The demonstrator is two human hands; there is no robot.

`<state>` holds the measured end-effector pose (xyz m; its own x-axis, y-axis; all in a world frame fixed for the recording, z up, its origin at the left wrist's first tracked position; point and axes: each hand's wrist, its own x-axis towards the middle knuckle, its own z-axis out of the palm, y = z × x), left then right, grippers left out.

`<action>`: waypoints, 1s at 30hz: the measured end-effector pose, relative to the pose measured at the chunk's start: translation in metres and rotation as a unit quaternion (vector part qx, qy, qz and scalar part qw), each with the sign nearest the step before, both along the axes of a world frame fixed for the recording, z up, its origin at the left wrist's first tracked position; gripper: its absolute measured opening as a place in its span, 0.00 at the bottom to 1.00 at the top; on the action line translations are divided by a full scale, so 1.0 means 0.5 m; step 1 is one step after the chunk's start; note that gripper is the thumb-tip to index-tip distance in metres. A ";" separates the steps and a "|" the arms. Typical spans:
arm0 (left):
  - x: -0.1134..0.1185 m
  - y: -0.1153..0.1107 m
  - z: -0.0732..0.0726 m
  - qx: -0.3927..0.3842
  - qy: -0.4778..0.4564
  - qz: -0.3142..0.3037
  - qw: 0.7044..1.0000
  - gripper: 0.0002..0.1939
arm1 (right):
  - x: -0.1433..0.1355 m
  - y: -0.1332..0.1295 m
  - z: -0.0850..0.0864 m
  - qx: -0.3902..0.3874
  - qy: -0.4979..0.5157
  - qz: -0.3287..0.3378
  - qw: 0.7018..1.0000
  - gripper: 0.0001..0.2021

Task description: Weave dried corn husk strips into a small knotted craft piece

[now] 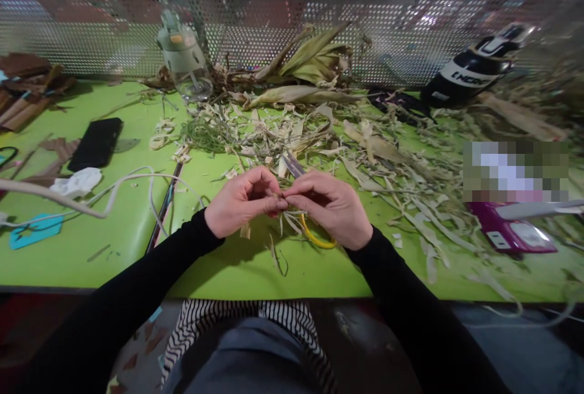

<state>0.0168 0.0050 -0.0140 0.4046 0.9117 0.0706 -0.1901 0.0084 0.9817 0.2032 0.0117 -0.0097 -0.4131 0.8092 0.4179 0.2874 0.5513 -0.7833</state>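
My left hand point(244, 196) and my right hand point(335, 204) meet fingertip to fingertip over the near part of the green table. Both are closed in a pinch on something small and thin, mostly hidden by the fingers. Pale strips of dried husk point(292, 222) show just below the fingertips; whether they are held or lie on the table, I cannot tell. Under my right hand lies a pair of scissors with a yellow handle point(319, 241), its blades pointing away from me. A heap of shredded dry corn husk point(274, 132) spreads beyond my hands.
A clear water bottle point(185, 56) and larger husks point(314, 59) stand before a perforated metal screen. On the left are a black phone point(97, 143), a white power strip point(76, 182) and cables. To the right are a tilted black bottle point(474, 69) and a purple device point(515, 233).
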 end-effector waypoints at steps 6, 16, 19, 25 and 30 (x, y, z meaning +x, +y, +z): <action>0.002 -0.001 0.000 0.008 -0.013 0.000 1.000 0.11 | -0.003 -0.002 0.000 0.001 -0.048 -0.024 0.999 0.05; -0.004 -0.001 -0.003 0.014 -0.021 0.004 1.000 0.10 | -0.002 -0.001 0.002 0.060 -0.024 -0.003 0.998 0.03; -0.003 -0.001 -0.004 0.008 -0.010 0.009 1.000 0.12 | -0.006 -0.003 0.000 0.104 -0.055 -0.013 0.993 0.04; 0.005 0.000 -0.006 -0.041 -0.036 0.021 0.998 0.15 | -0.009 -0.014 -0.006 0.162 -0.104 -0.060 0.979 0.06; 0.006 0.001 -0.010 -0.066 -0.044 0.035 0.996 0.12 | -0.010 -0.018 -0.005 0.175 -0.082 -0.045 0.980 0.04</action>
<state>0.0195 0.0057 -0.0191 0.3368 0.9414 -0.0196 -0.2808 0.1203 0.9522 0.1981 0.0026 -0.0124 -0.4308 0.6649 0.6102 0.4541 0.7440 -0.4902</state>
